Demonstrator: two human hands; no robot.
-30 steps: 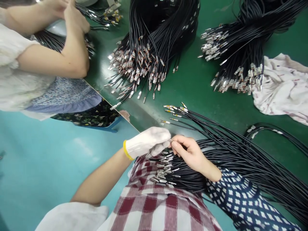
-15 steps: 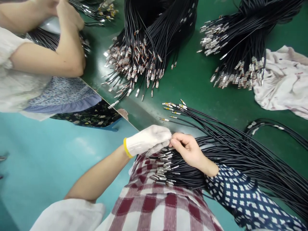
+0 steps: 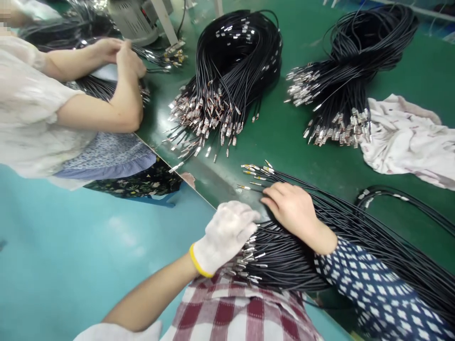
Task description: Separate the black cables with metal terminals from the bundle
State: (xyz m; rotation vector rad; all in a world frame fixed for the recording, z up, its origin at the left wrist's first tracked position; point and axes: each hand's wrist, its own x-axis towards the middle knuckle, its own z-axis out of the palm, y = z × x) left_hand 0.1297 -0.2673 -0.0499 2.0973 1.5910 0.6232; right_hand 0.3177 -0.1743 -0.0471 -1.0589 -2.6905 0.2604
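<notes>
A thick bundle of black wires (image 3: pixel 284 258) with metal terminal ends lies across my lap and the green table's edge. My left hand (image 3: pixel 227 234), in a white glove with a yellow cuff, rests on the terminal ends with its fingers curled over them. My bare right hand (image 3: pixel 293 208) sits just beyond it, knuckles up, with its fingers bent down onto the wires of a smaller fan of gold-tipped wires (image 3: pixel 256 170). What the right fingertips pinch is hidden under the hand.
A co-worker's arm (image 3: pixel 103 111) and hands (image 3: pixel 121 52) work on other wires at the upper left. Two big coils of terminated wires (image 3: pixel 231 71) (image 3: pixel 348 61) lie on the green table (image 3: pixel 284 137). A white cloth (image 3: pixel 408 137) is at right, a grey machine (image 3: pixel 135 19) at the back.
My two hands were pinched together on one terminal; now they have parted. The right hand has moved up onto the loose fan of wires, and the view has tilted up.
</notes>
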